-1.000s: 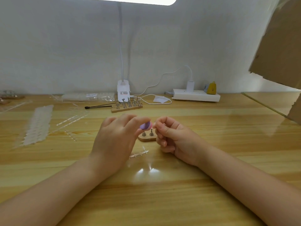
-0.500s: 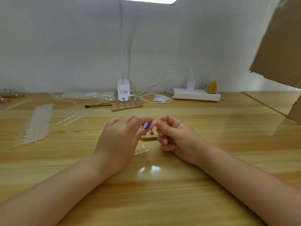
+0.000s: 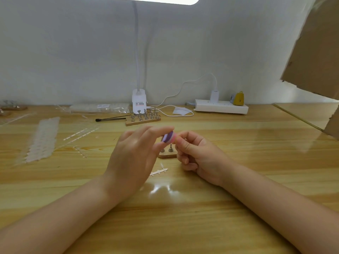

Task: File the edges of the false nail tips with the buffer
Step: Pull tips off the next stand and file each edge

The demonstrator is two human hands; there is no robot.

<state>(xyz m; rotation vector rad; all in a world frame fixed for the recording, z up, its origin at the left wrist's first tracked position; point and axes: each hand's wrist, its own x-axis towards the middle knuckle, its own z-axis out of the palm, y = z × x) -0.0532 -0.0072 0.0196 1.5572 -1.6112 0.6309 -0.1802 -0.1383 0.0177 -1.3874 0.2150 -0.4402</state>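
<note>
Centrally, over the wooden table [image 3: 183,226], the left hand [image 3: 134,158] is gripping a small purple buffer [image 3: 167,136] between thumb and fingertips, holding it tilted above the tabletop. The right hand [image 3: 197,154] is sitting just beside it with its fingers curled inward, thumb and forefinger pinching together right against the buffer's edge; whatever nail tip they are holding is too small to make out. Directly beneath the two hands, a small wooden stand [image 3: 167,154] with two metal pegs is sitting on the table. A short clear strip of nail tips [image 3: 158,172] is lying just in front of that stand, between the wrists. Farther back, a larger wooden peg stand [image 3: 143,119] is resting near the white lamp base [image 3: 139,103], with a black-tipped brush [image 3: 110,118] lying just to its left. Sheets of clear nail tips [image 3: 41,140] are spreading across the left side, and a white power strip [image 3: 221,108] is lying along the wall.
</note>
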